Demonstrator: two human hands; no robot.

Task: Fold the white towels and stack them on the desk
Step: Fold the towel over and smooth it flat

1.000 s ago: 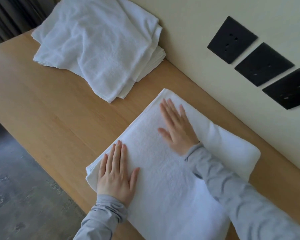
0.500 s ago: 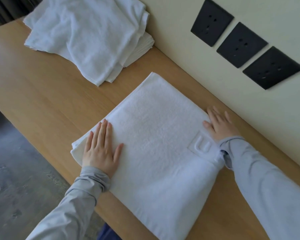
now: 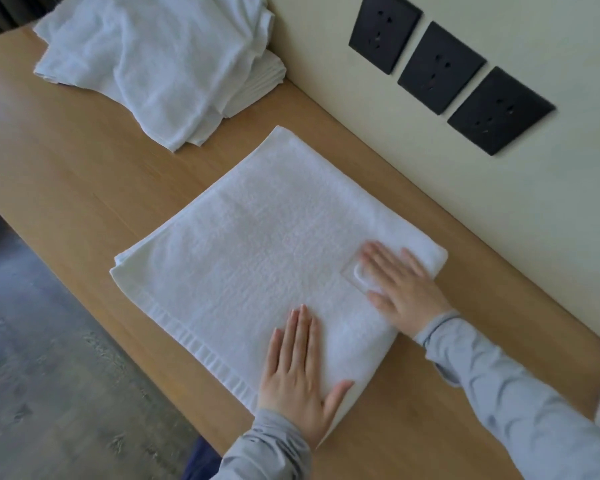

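Observation:
A folded white towel (image 3: 257, 244) lies flat on the wooden desk (image 3: 84, 174), one long edge near the wall. My left hand (image 3: 300, 379) rests palm down on the towel's near corner, fingers together and thumb spread. Over at the right end, my right hand (image 3: 400, 285) presses flat beside a small embossed patch (image 3: 355, 273), partly covering it. Neither hand holds anything. A loose pile of white towels (image 3: 160, 60) sits at the desk's far left, against the wall.
Three black wall sockets (image 3: 440, 67) are set in the cream wall behind the desk. The desk's front edge runs diagonally at the left, with grey floor (image 3: 42, 375) below it. Bare wood lies between the two towel groups.
My left hand slid from the towel's left edge to its near corner. My right hand moved from the towel's far right edge onto its top by the patch. The camera view shifted.

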